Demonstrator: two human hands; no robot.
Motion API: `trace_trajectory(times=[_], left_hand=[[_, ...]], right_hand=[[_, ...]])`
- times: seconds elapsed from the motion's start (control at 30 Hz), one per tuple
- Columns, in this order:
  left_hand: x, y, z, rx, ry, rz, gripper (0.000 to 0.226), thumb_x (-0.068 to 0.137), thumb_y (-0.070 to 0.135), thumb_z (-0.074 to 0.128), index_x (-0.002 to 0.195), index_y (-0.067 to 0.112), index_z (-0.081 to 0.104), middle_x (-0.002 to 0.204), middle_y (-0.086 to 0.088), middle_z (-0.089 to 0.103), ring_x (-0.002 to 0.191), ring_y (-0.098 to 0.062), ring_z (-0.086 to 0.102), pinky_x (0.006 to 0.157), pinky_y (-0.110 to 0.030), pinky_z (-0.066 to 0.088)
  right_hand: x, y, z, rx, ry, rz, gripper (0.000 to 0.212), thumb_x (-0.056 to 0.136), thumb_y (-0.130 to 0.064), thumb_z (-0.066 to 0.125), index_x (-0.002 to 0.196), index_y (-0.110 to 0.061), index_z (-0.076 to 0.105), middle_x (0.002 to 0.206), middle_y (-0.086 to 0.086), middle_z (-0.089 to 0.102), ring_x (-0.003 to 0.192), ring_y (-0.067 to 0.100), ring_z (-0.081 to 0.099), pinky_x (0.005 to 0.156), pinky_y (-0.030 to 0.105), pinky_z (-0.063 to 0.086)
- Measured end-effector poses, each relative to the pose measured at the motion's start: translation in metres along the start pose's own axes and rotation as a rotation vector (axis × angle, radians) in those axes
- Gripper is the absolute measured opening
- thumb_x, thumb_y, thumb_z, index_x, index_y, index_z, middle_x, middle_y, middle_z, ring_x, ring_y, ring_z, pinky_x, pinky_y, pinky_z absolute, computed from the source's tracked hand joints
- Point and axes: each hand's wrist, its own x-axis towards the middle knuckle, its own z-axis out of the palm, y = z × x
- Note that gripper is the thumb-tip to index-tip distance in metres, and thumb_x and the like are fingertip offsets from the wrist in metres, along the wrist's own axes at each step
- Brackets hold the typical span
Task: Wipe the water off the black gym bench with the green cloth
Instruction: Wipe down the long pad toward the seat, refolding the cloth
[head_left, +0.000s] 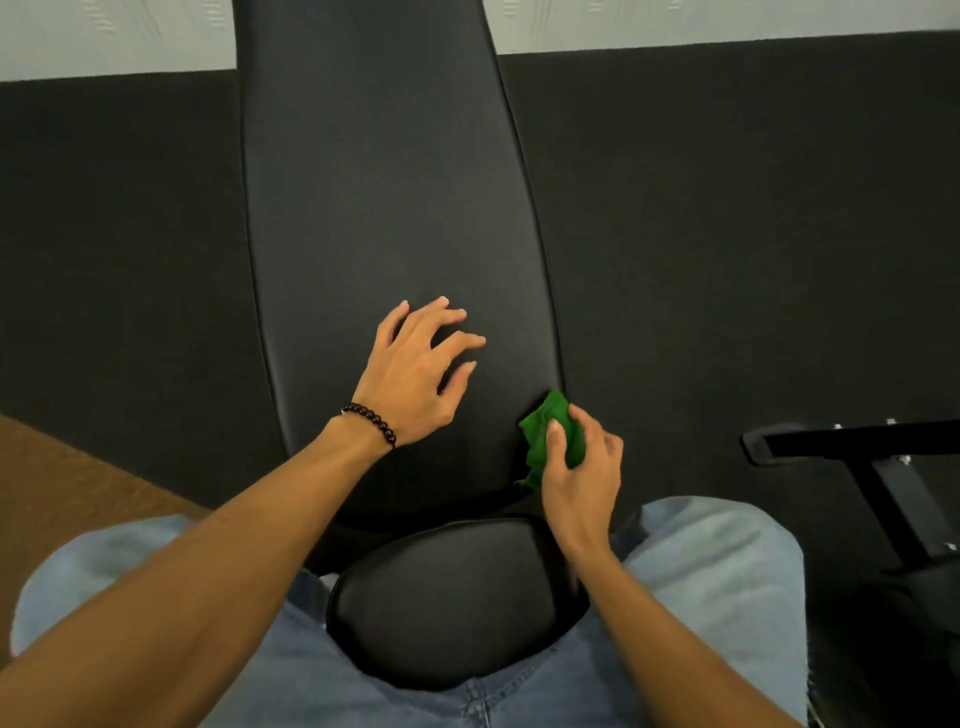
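Observation:
The black gym bench (384, 182) runs away from me, its long back pad ahead and a smaller seat pad (447, 603) between my legs. My left hand (415, 369), with a dark bead bracelet at the wrist, rests on the back pad with fingers spread and nothing in it. My right hand (582, 473) grips the bunched green cloth (545, 431) at the pad's near right edge. No water drops show on the dark surface.
Dark rubber floor (727, 234) lies on both sides of the bench. A black metal frame (883, 467) stands at the right. Brown floor (62, 488) shows at the near left, a pale wall (727, 15) at the far end. My jeans-clad legs straddle the seat.

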Motion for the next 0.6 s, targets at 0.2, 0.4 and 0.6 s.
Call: trace_trajectory(times=[0.2, 0.4, 0.6], left_hand=[[0.015, 0.007, 0.010, -0.019, 0.000, 0.021, 0.029, 0.091, 0.027, 0.062, 0.119, 0.025, 0.065, 0.137, -0.002, 0.055, 0.141, -0.020, 0.037, 0.120, -0.049, 0.017], [0.033, 0.006, 0.006, -0.043, 0.063, -0.015, 0.031, 0.090, 0.023, 0.064, 0.121, 0.022, 0.065, 0.136, -0.003, 0.055, 0.140, -0.022, 0.039, 0.119, -0.051, 0.019], [0.039, 0.000, 0.008, -0.040, 0.055, -0.016, 0.031, 0.092, 0.030, 0.057, 0.121, 0.023, 0.065, 0.137, -0.001, 0.055, 0.141, -0.020, 0.038, 0.120, -0.050, 0.017]], right_hand=[[0.013, -0.034, 0.026, 0.227, 0.195, 0.231, 0.030, 0.103, -0.013, 0.048, 0.128, -0.017, 0.064, 0.119, -0.002, 0.055, 0.111, 0.014, 0.058, 0.085, -0.003, 0.029], [0.081, -0.063, 0.021, 0.085, -0.031, -0.122, 0.036, 0.104, -0.032, 0.048, 0.137, -0.023, 0.059, 0.137, 0.000, 0.052, 0.125, 0.007, 0.049, 0.094, -0.006, 0.022], [-0.002, -0.009, 0.015, 0.016, -0.057, 0.051, 0.062, 0.092, -0.057, 0.047, 0.150, -0.043, 0.031, 0.153, 0.002, 0.032, 0.140, 0.012, 0.034, 0.103, 0.021, 0.030]])
